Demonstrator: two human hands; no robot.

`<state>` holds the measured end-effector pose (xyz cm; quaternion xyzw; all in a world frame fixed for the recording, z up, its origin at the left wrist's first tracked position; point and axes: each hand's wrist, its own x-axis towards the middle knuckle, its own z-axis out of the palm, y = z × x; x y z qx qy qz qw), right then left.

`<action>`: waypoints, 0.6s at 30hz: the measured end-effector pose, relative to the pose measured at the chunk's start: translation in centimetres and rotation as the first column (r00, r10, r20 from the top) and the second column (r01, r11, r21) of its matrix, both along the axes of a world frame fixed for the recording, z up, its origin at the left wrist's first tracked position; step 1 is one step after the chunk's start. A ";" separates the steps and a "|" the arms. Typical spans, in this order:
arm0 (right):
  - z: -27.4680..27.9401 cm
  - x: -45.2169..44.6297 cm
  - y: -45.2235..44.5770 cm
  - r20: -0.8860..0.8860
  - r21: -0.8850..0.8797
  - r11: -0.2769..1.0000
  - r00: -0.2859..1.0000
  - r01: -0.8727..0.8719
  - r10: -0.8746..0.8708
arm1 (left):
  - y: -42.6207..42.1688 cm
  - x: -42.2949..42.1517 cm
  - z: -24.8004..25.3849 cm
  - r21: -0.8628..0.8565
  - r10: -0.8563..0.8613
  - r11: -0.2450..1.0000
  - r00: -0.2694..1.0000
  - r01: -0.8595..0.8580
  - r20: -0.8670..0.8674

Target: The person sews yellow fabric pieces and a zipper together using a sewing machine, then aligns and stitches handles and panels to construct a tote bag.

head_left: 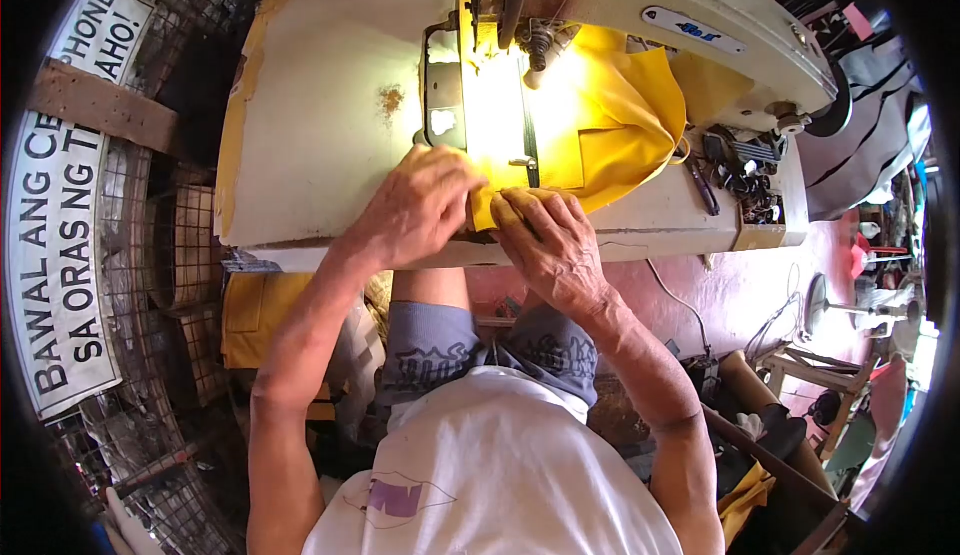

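Observation:
A yellow fabric piece (620, 155) with a dark zipper (530, 135) lies under the head of a sewing machine (690, 25), partly washed out by the lamp's glare. The zipper's metal pull rests near the fabric's front end. My left hand (425, 200) is closed at the fabric's front left corner, fingers curled and slightly blurred; its fingertips are partly hidden. Gripping the front edge just to the right is my right hand (550, 240), with its fingers on top of the fabric and the thumb mostly out of sight.
The machine table (320, 105) has a worn front edge. Small snips (703, 187) and a tray of dark small parts (750, 180) sit at its right. A wire-mesh wall with a lettered sign (70, 255) stands left. A fan (820, 305) is at the far right.

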<state>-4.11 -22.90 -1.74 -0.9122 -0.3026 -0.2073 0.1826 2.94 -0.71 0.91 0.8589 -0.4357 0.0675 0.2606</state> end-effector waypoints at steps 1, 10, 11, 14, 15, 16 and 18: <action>0.2 0.0 0.0 -0.003 0.011 1.000 1.000 -0.007 0.007 | -0.6 0.8 -0.4 -0.018 0.023 1.000 1.000 -0.023 -0.009; 2.1 1.4 -1.1 -0.177 0.275 0.961 0.984 0.035 0.015 | -0.9 1.5 0.5 0.104 -0.067 0.993 0.989 0.053 0.133; 1.8 2.0 -0.9 -0.167 0.283 0.957 0.986 0.059 -0.011 | -1.0 1.3 0.6 0.118 -0.045 0.992 0.991 0.031 0.122; 1.1 3.7 -1.1 -0.123 0.174 0.985 0.992 0.011 0.011 | -0.9 1.1 0.2 0.059 0.006 0.998 0.996 -0.011 0.085; 1.6 3.8 -1.1 -0.155 0.152 0.988 0.988 0.014 0.010 | -0.8 1.0 -0.1 0.021 0.017 1.000 0.997 -0.019 0.073; 1.9 4.0 -1.1 -0.186 0.131 0.991 0.983 0.017 0.008 | -0.6 0.9 -0.6 -0.005 0.027 1.000 0.998 -0.027 0.053; 1.7 4.3 -1.1 -0.122 0.095 0.995 0.992 0.014 -0.002 | -0.2 0.7 -1.3 -0.059 0.048 0.997 0.999 -0.047 0.017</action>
